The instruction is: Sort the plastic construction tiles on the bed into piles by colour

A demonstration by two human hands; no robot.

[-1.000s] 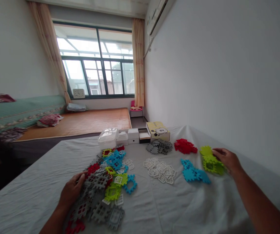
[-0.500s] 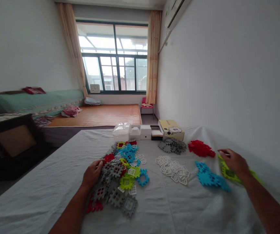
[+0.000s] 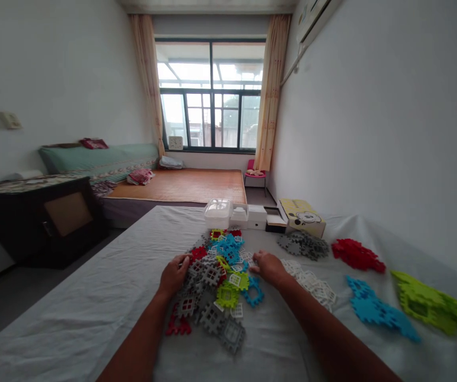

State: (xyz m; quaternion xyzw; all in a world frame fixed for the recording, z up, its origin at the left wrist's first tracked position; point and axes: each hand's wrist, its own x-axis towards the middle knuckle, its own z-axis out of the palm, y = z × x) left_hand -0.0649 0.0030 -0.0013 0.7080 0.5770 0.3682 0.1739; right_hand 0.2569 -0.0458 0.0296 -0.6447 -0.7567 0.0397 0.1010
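Note:
A mixed pile of toothed plastic building pieces (image 3: 212,275) in grey, red, blue and lime lies on the cloth, with white window-frame pieces among them. My left hand (image 3: 175,273) rests at its left edge, fingers curled in beside grey and red pieces; what they hold, if anything, is hidden. Across the pile, my right hand (image 3: 268,267) reaches in from the right, thumb and fingers apart, close to white window pieces (image 3: 246,257). Below its fingertips lies a blue ring-shaped piece (image 3: 253,293). My right forearm partly covers a heap of white window pieces (image 3: 316,284).
Sorted heaps lie to the right: grey (image 3: 303,245), red (image 3: 358,255), blue (image 3: 379,309) and lime (image 3: 431,303). Along the table's far edge stand a clear plastic box (image 3: 217,213), small white boxes (image 3: 256,217), a black box (image 3: 275,220) and a yellow carton (image 3: 303,216).
My right hand has left the lime heap and moved left to the mixed pile. My left hand stays at the pile's left edge. The whole view has shifted, turning a little left.

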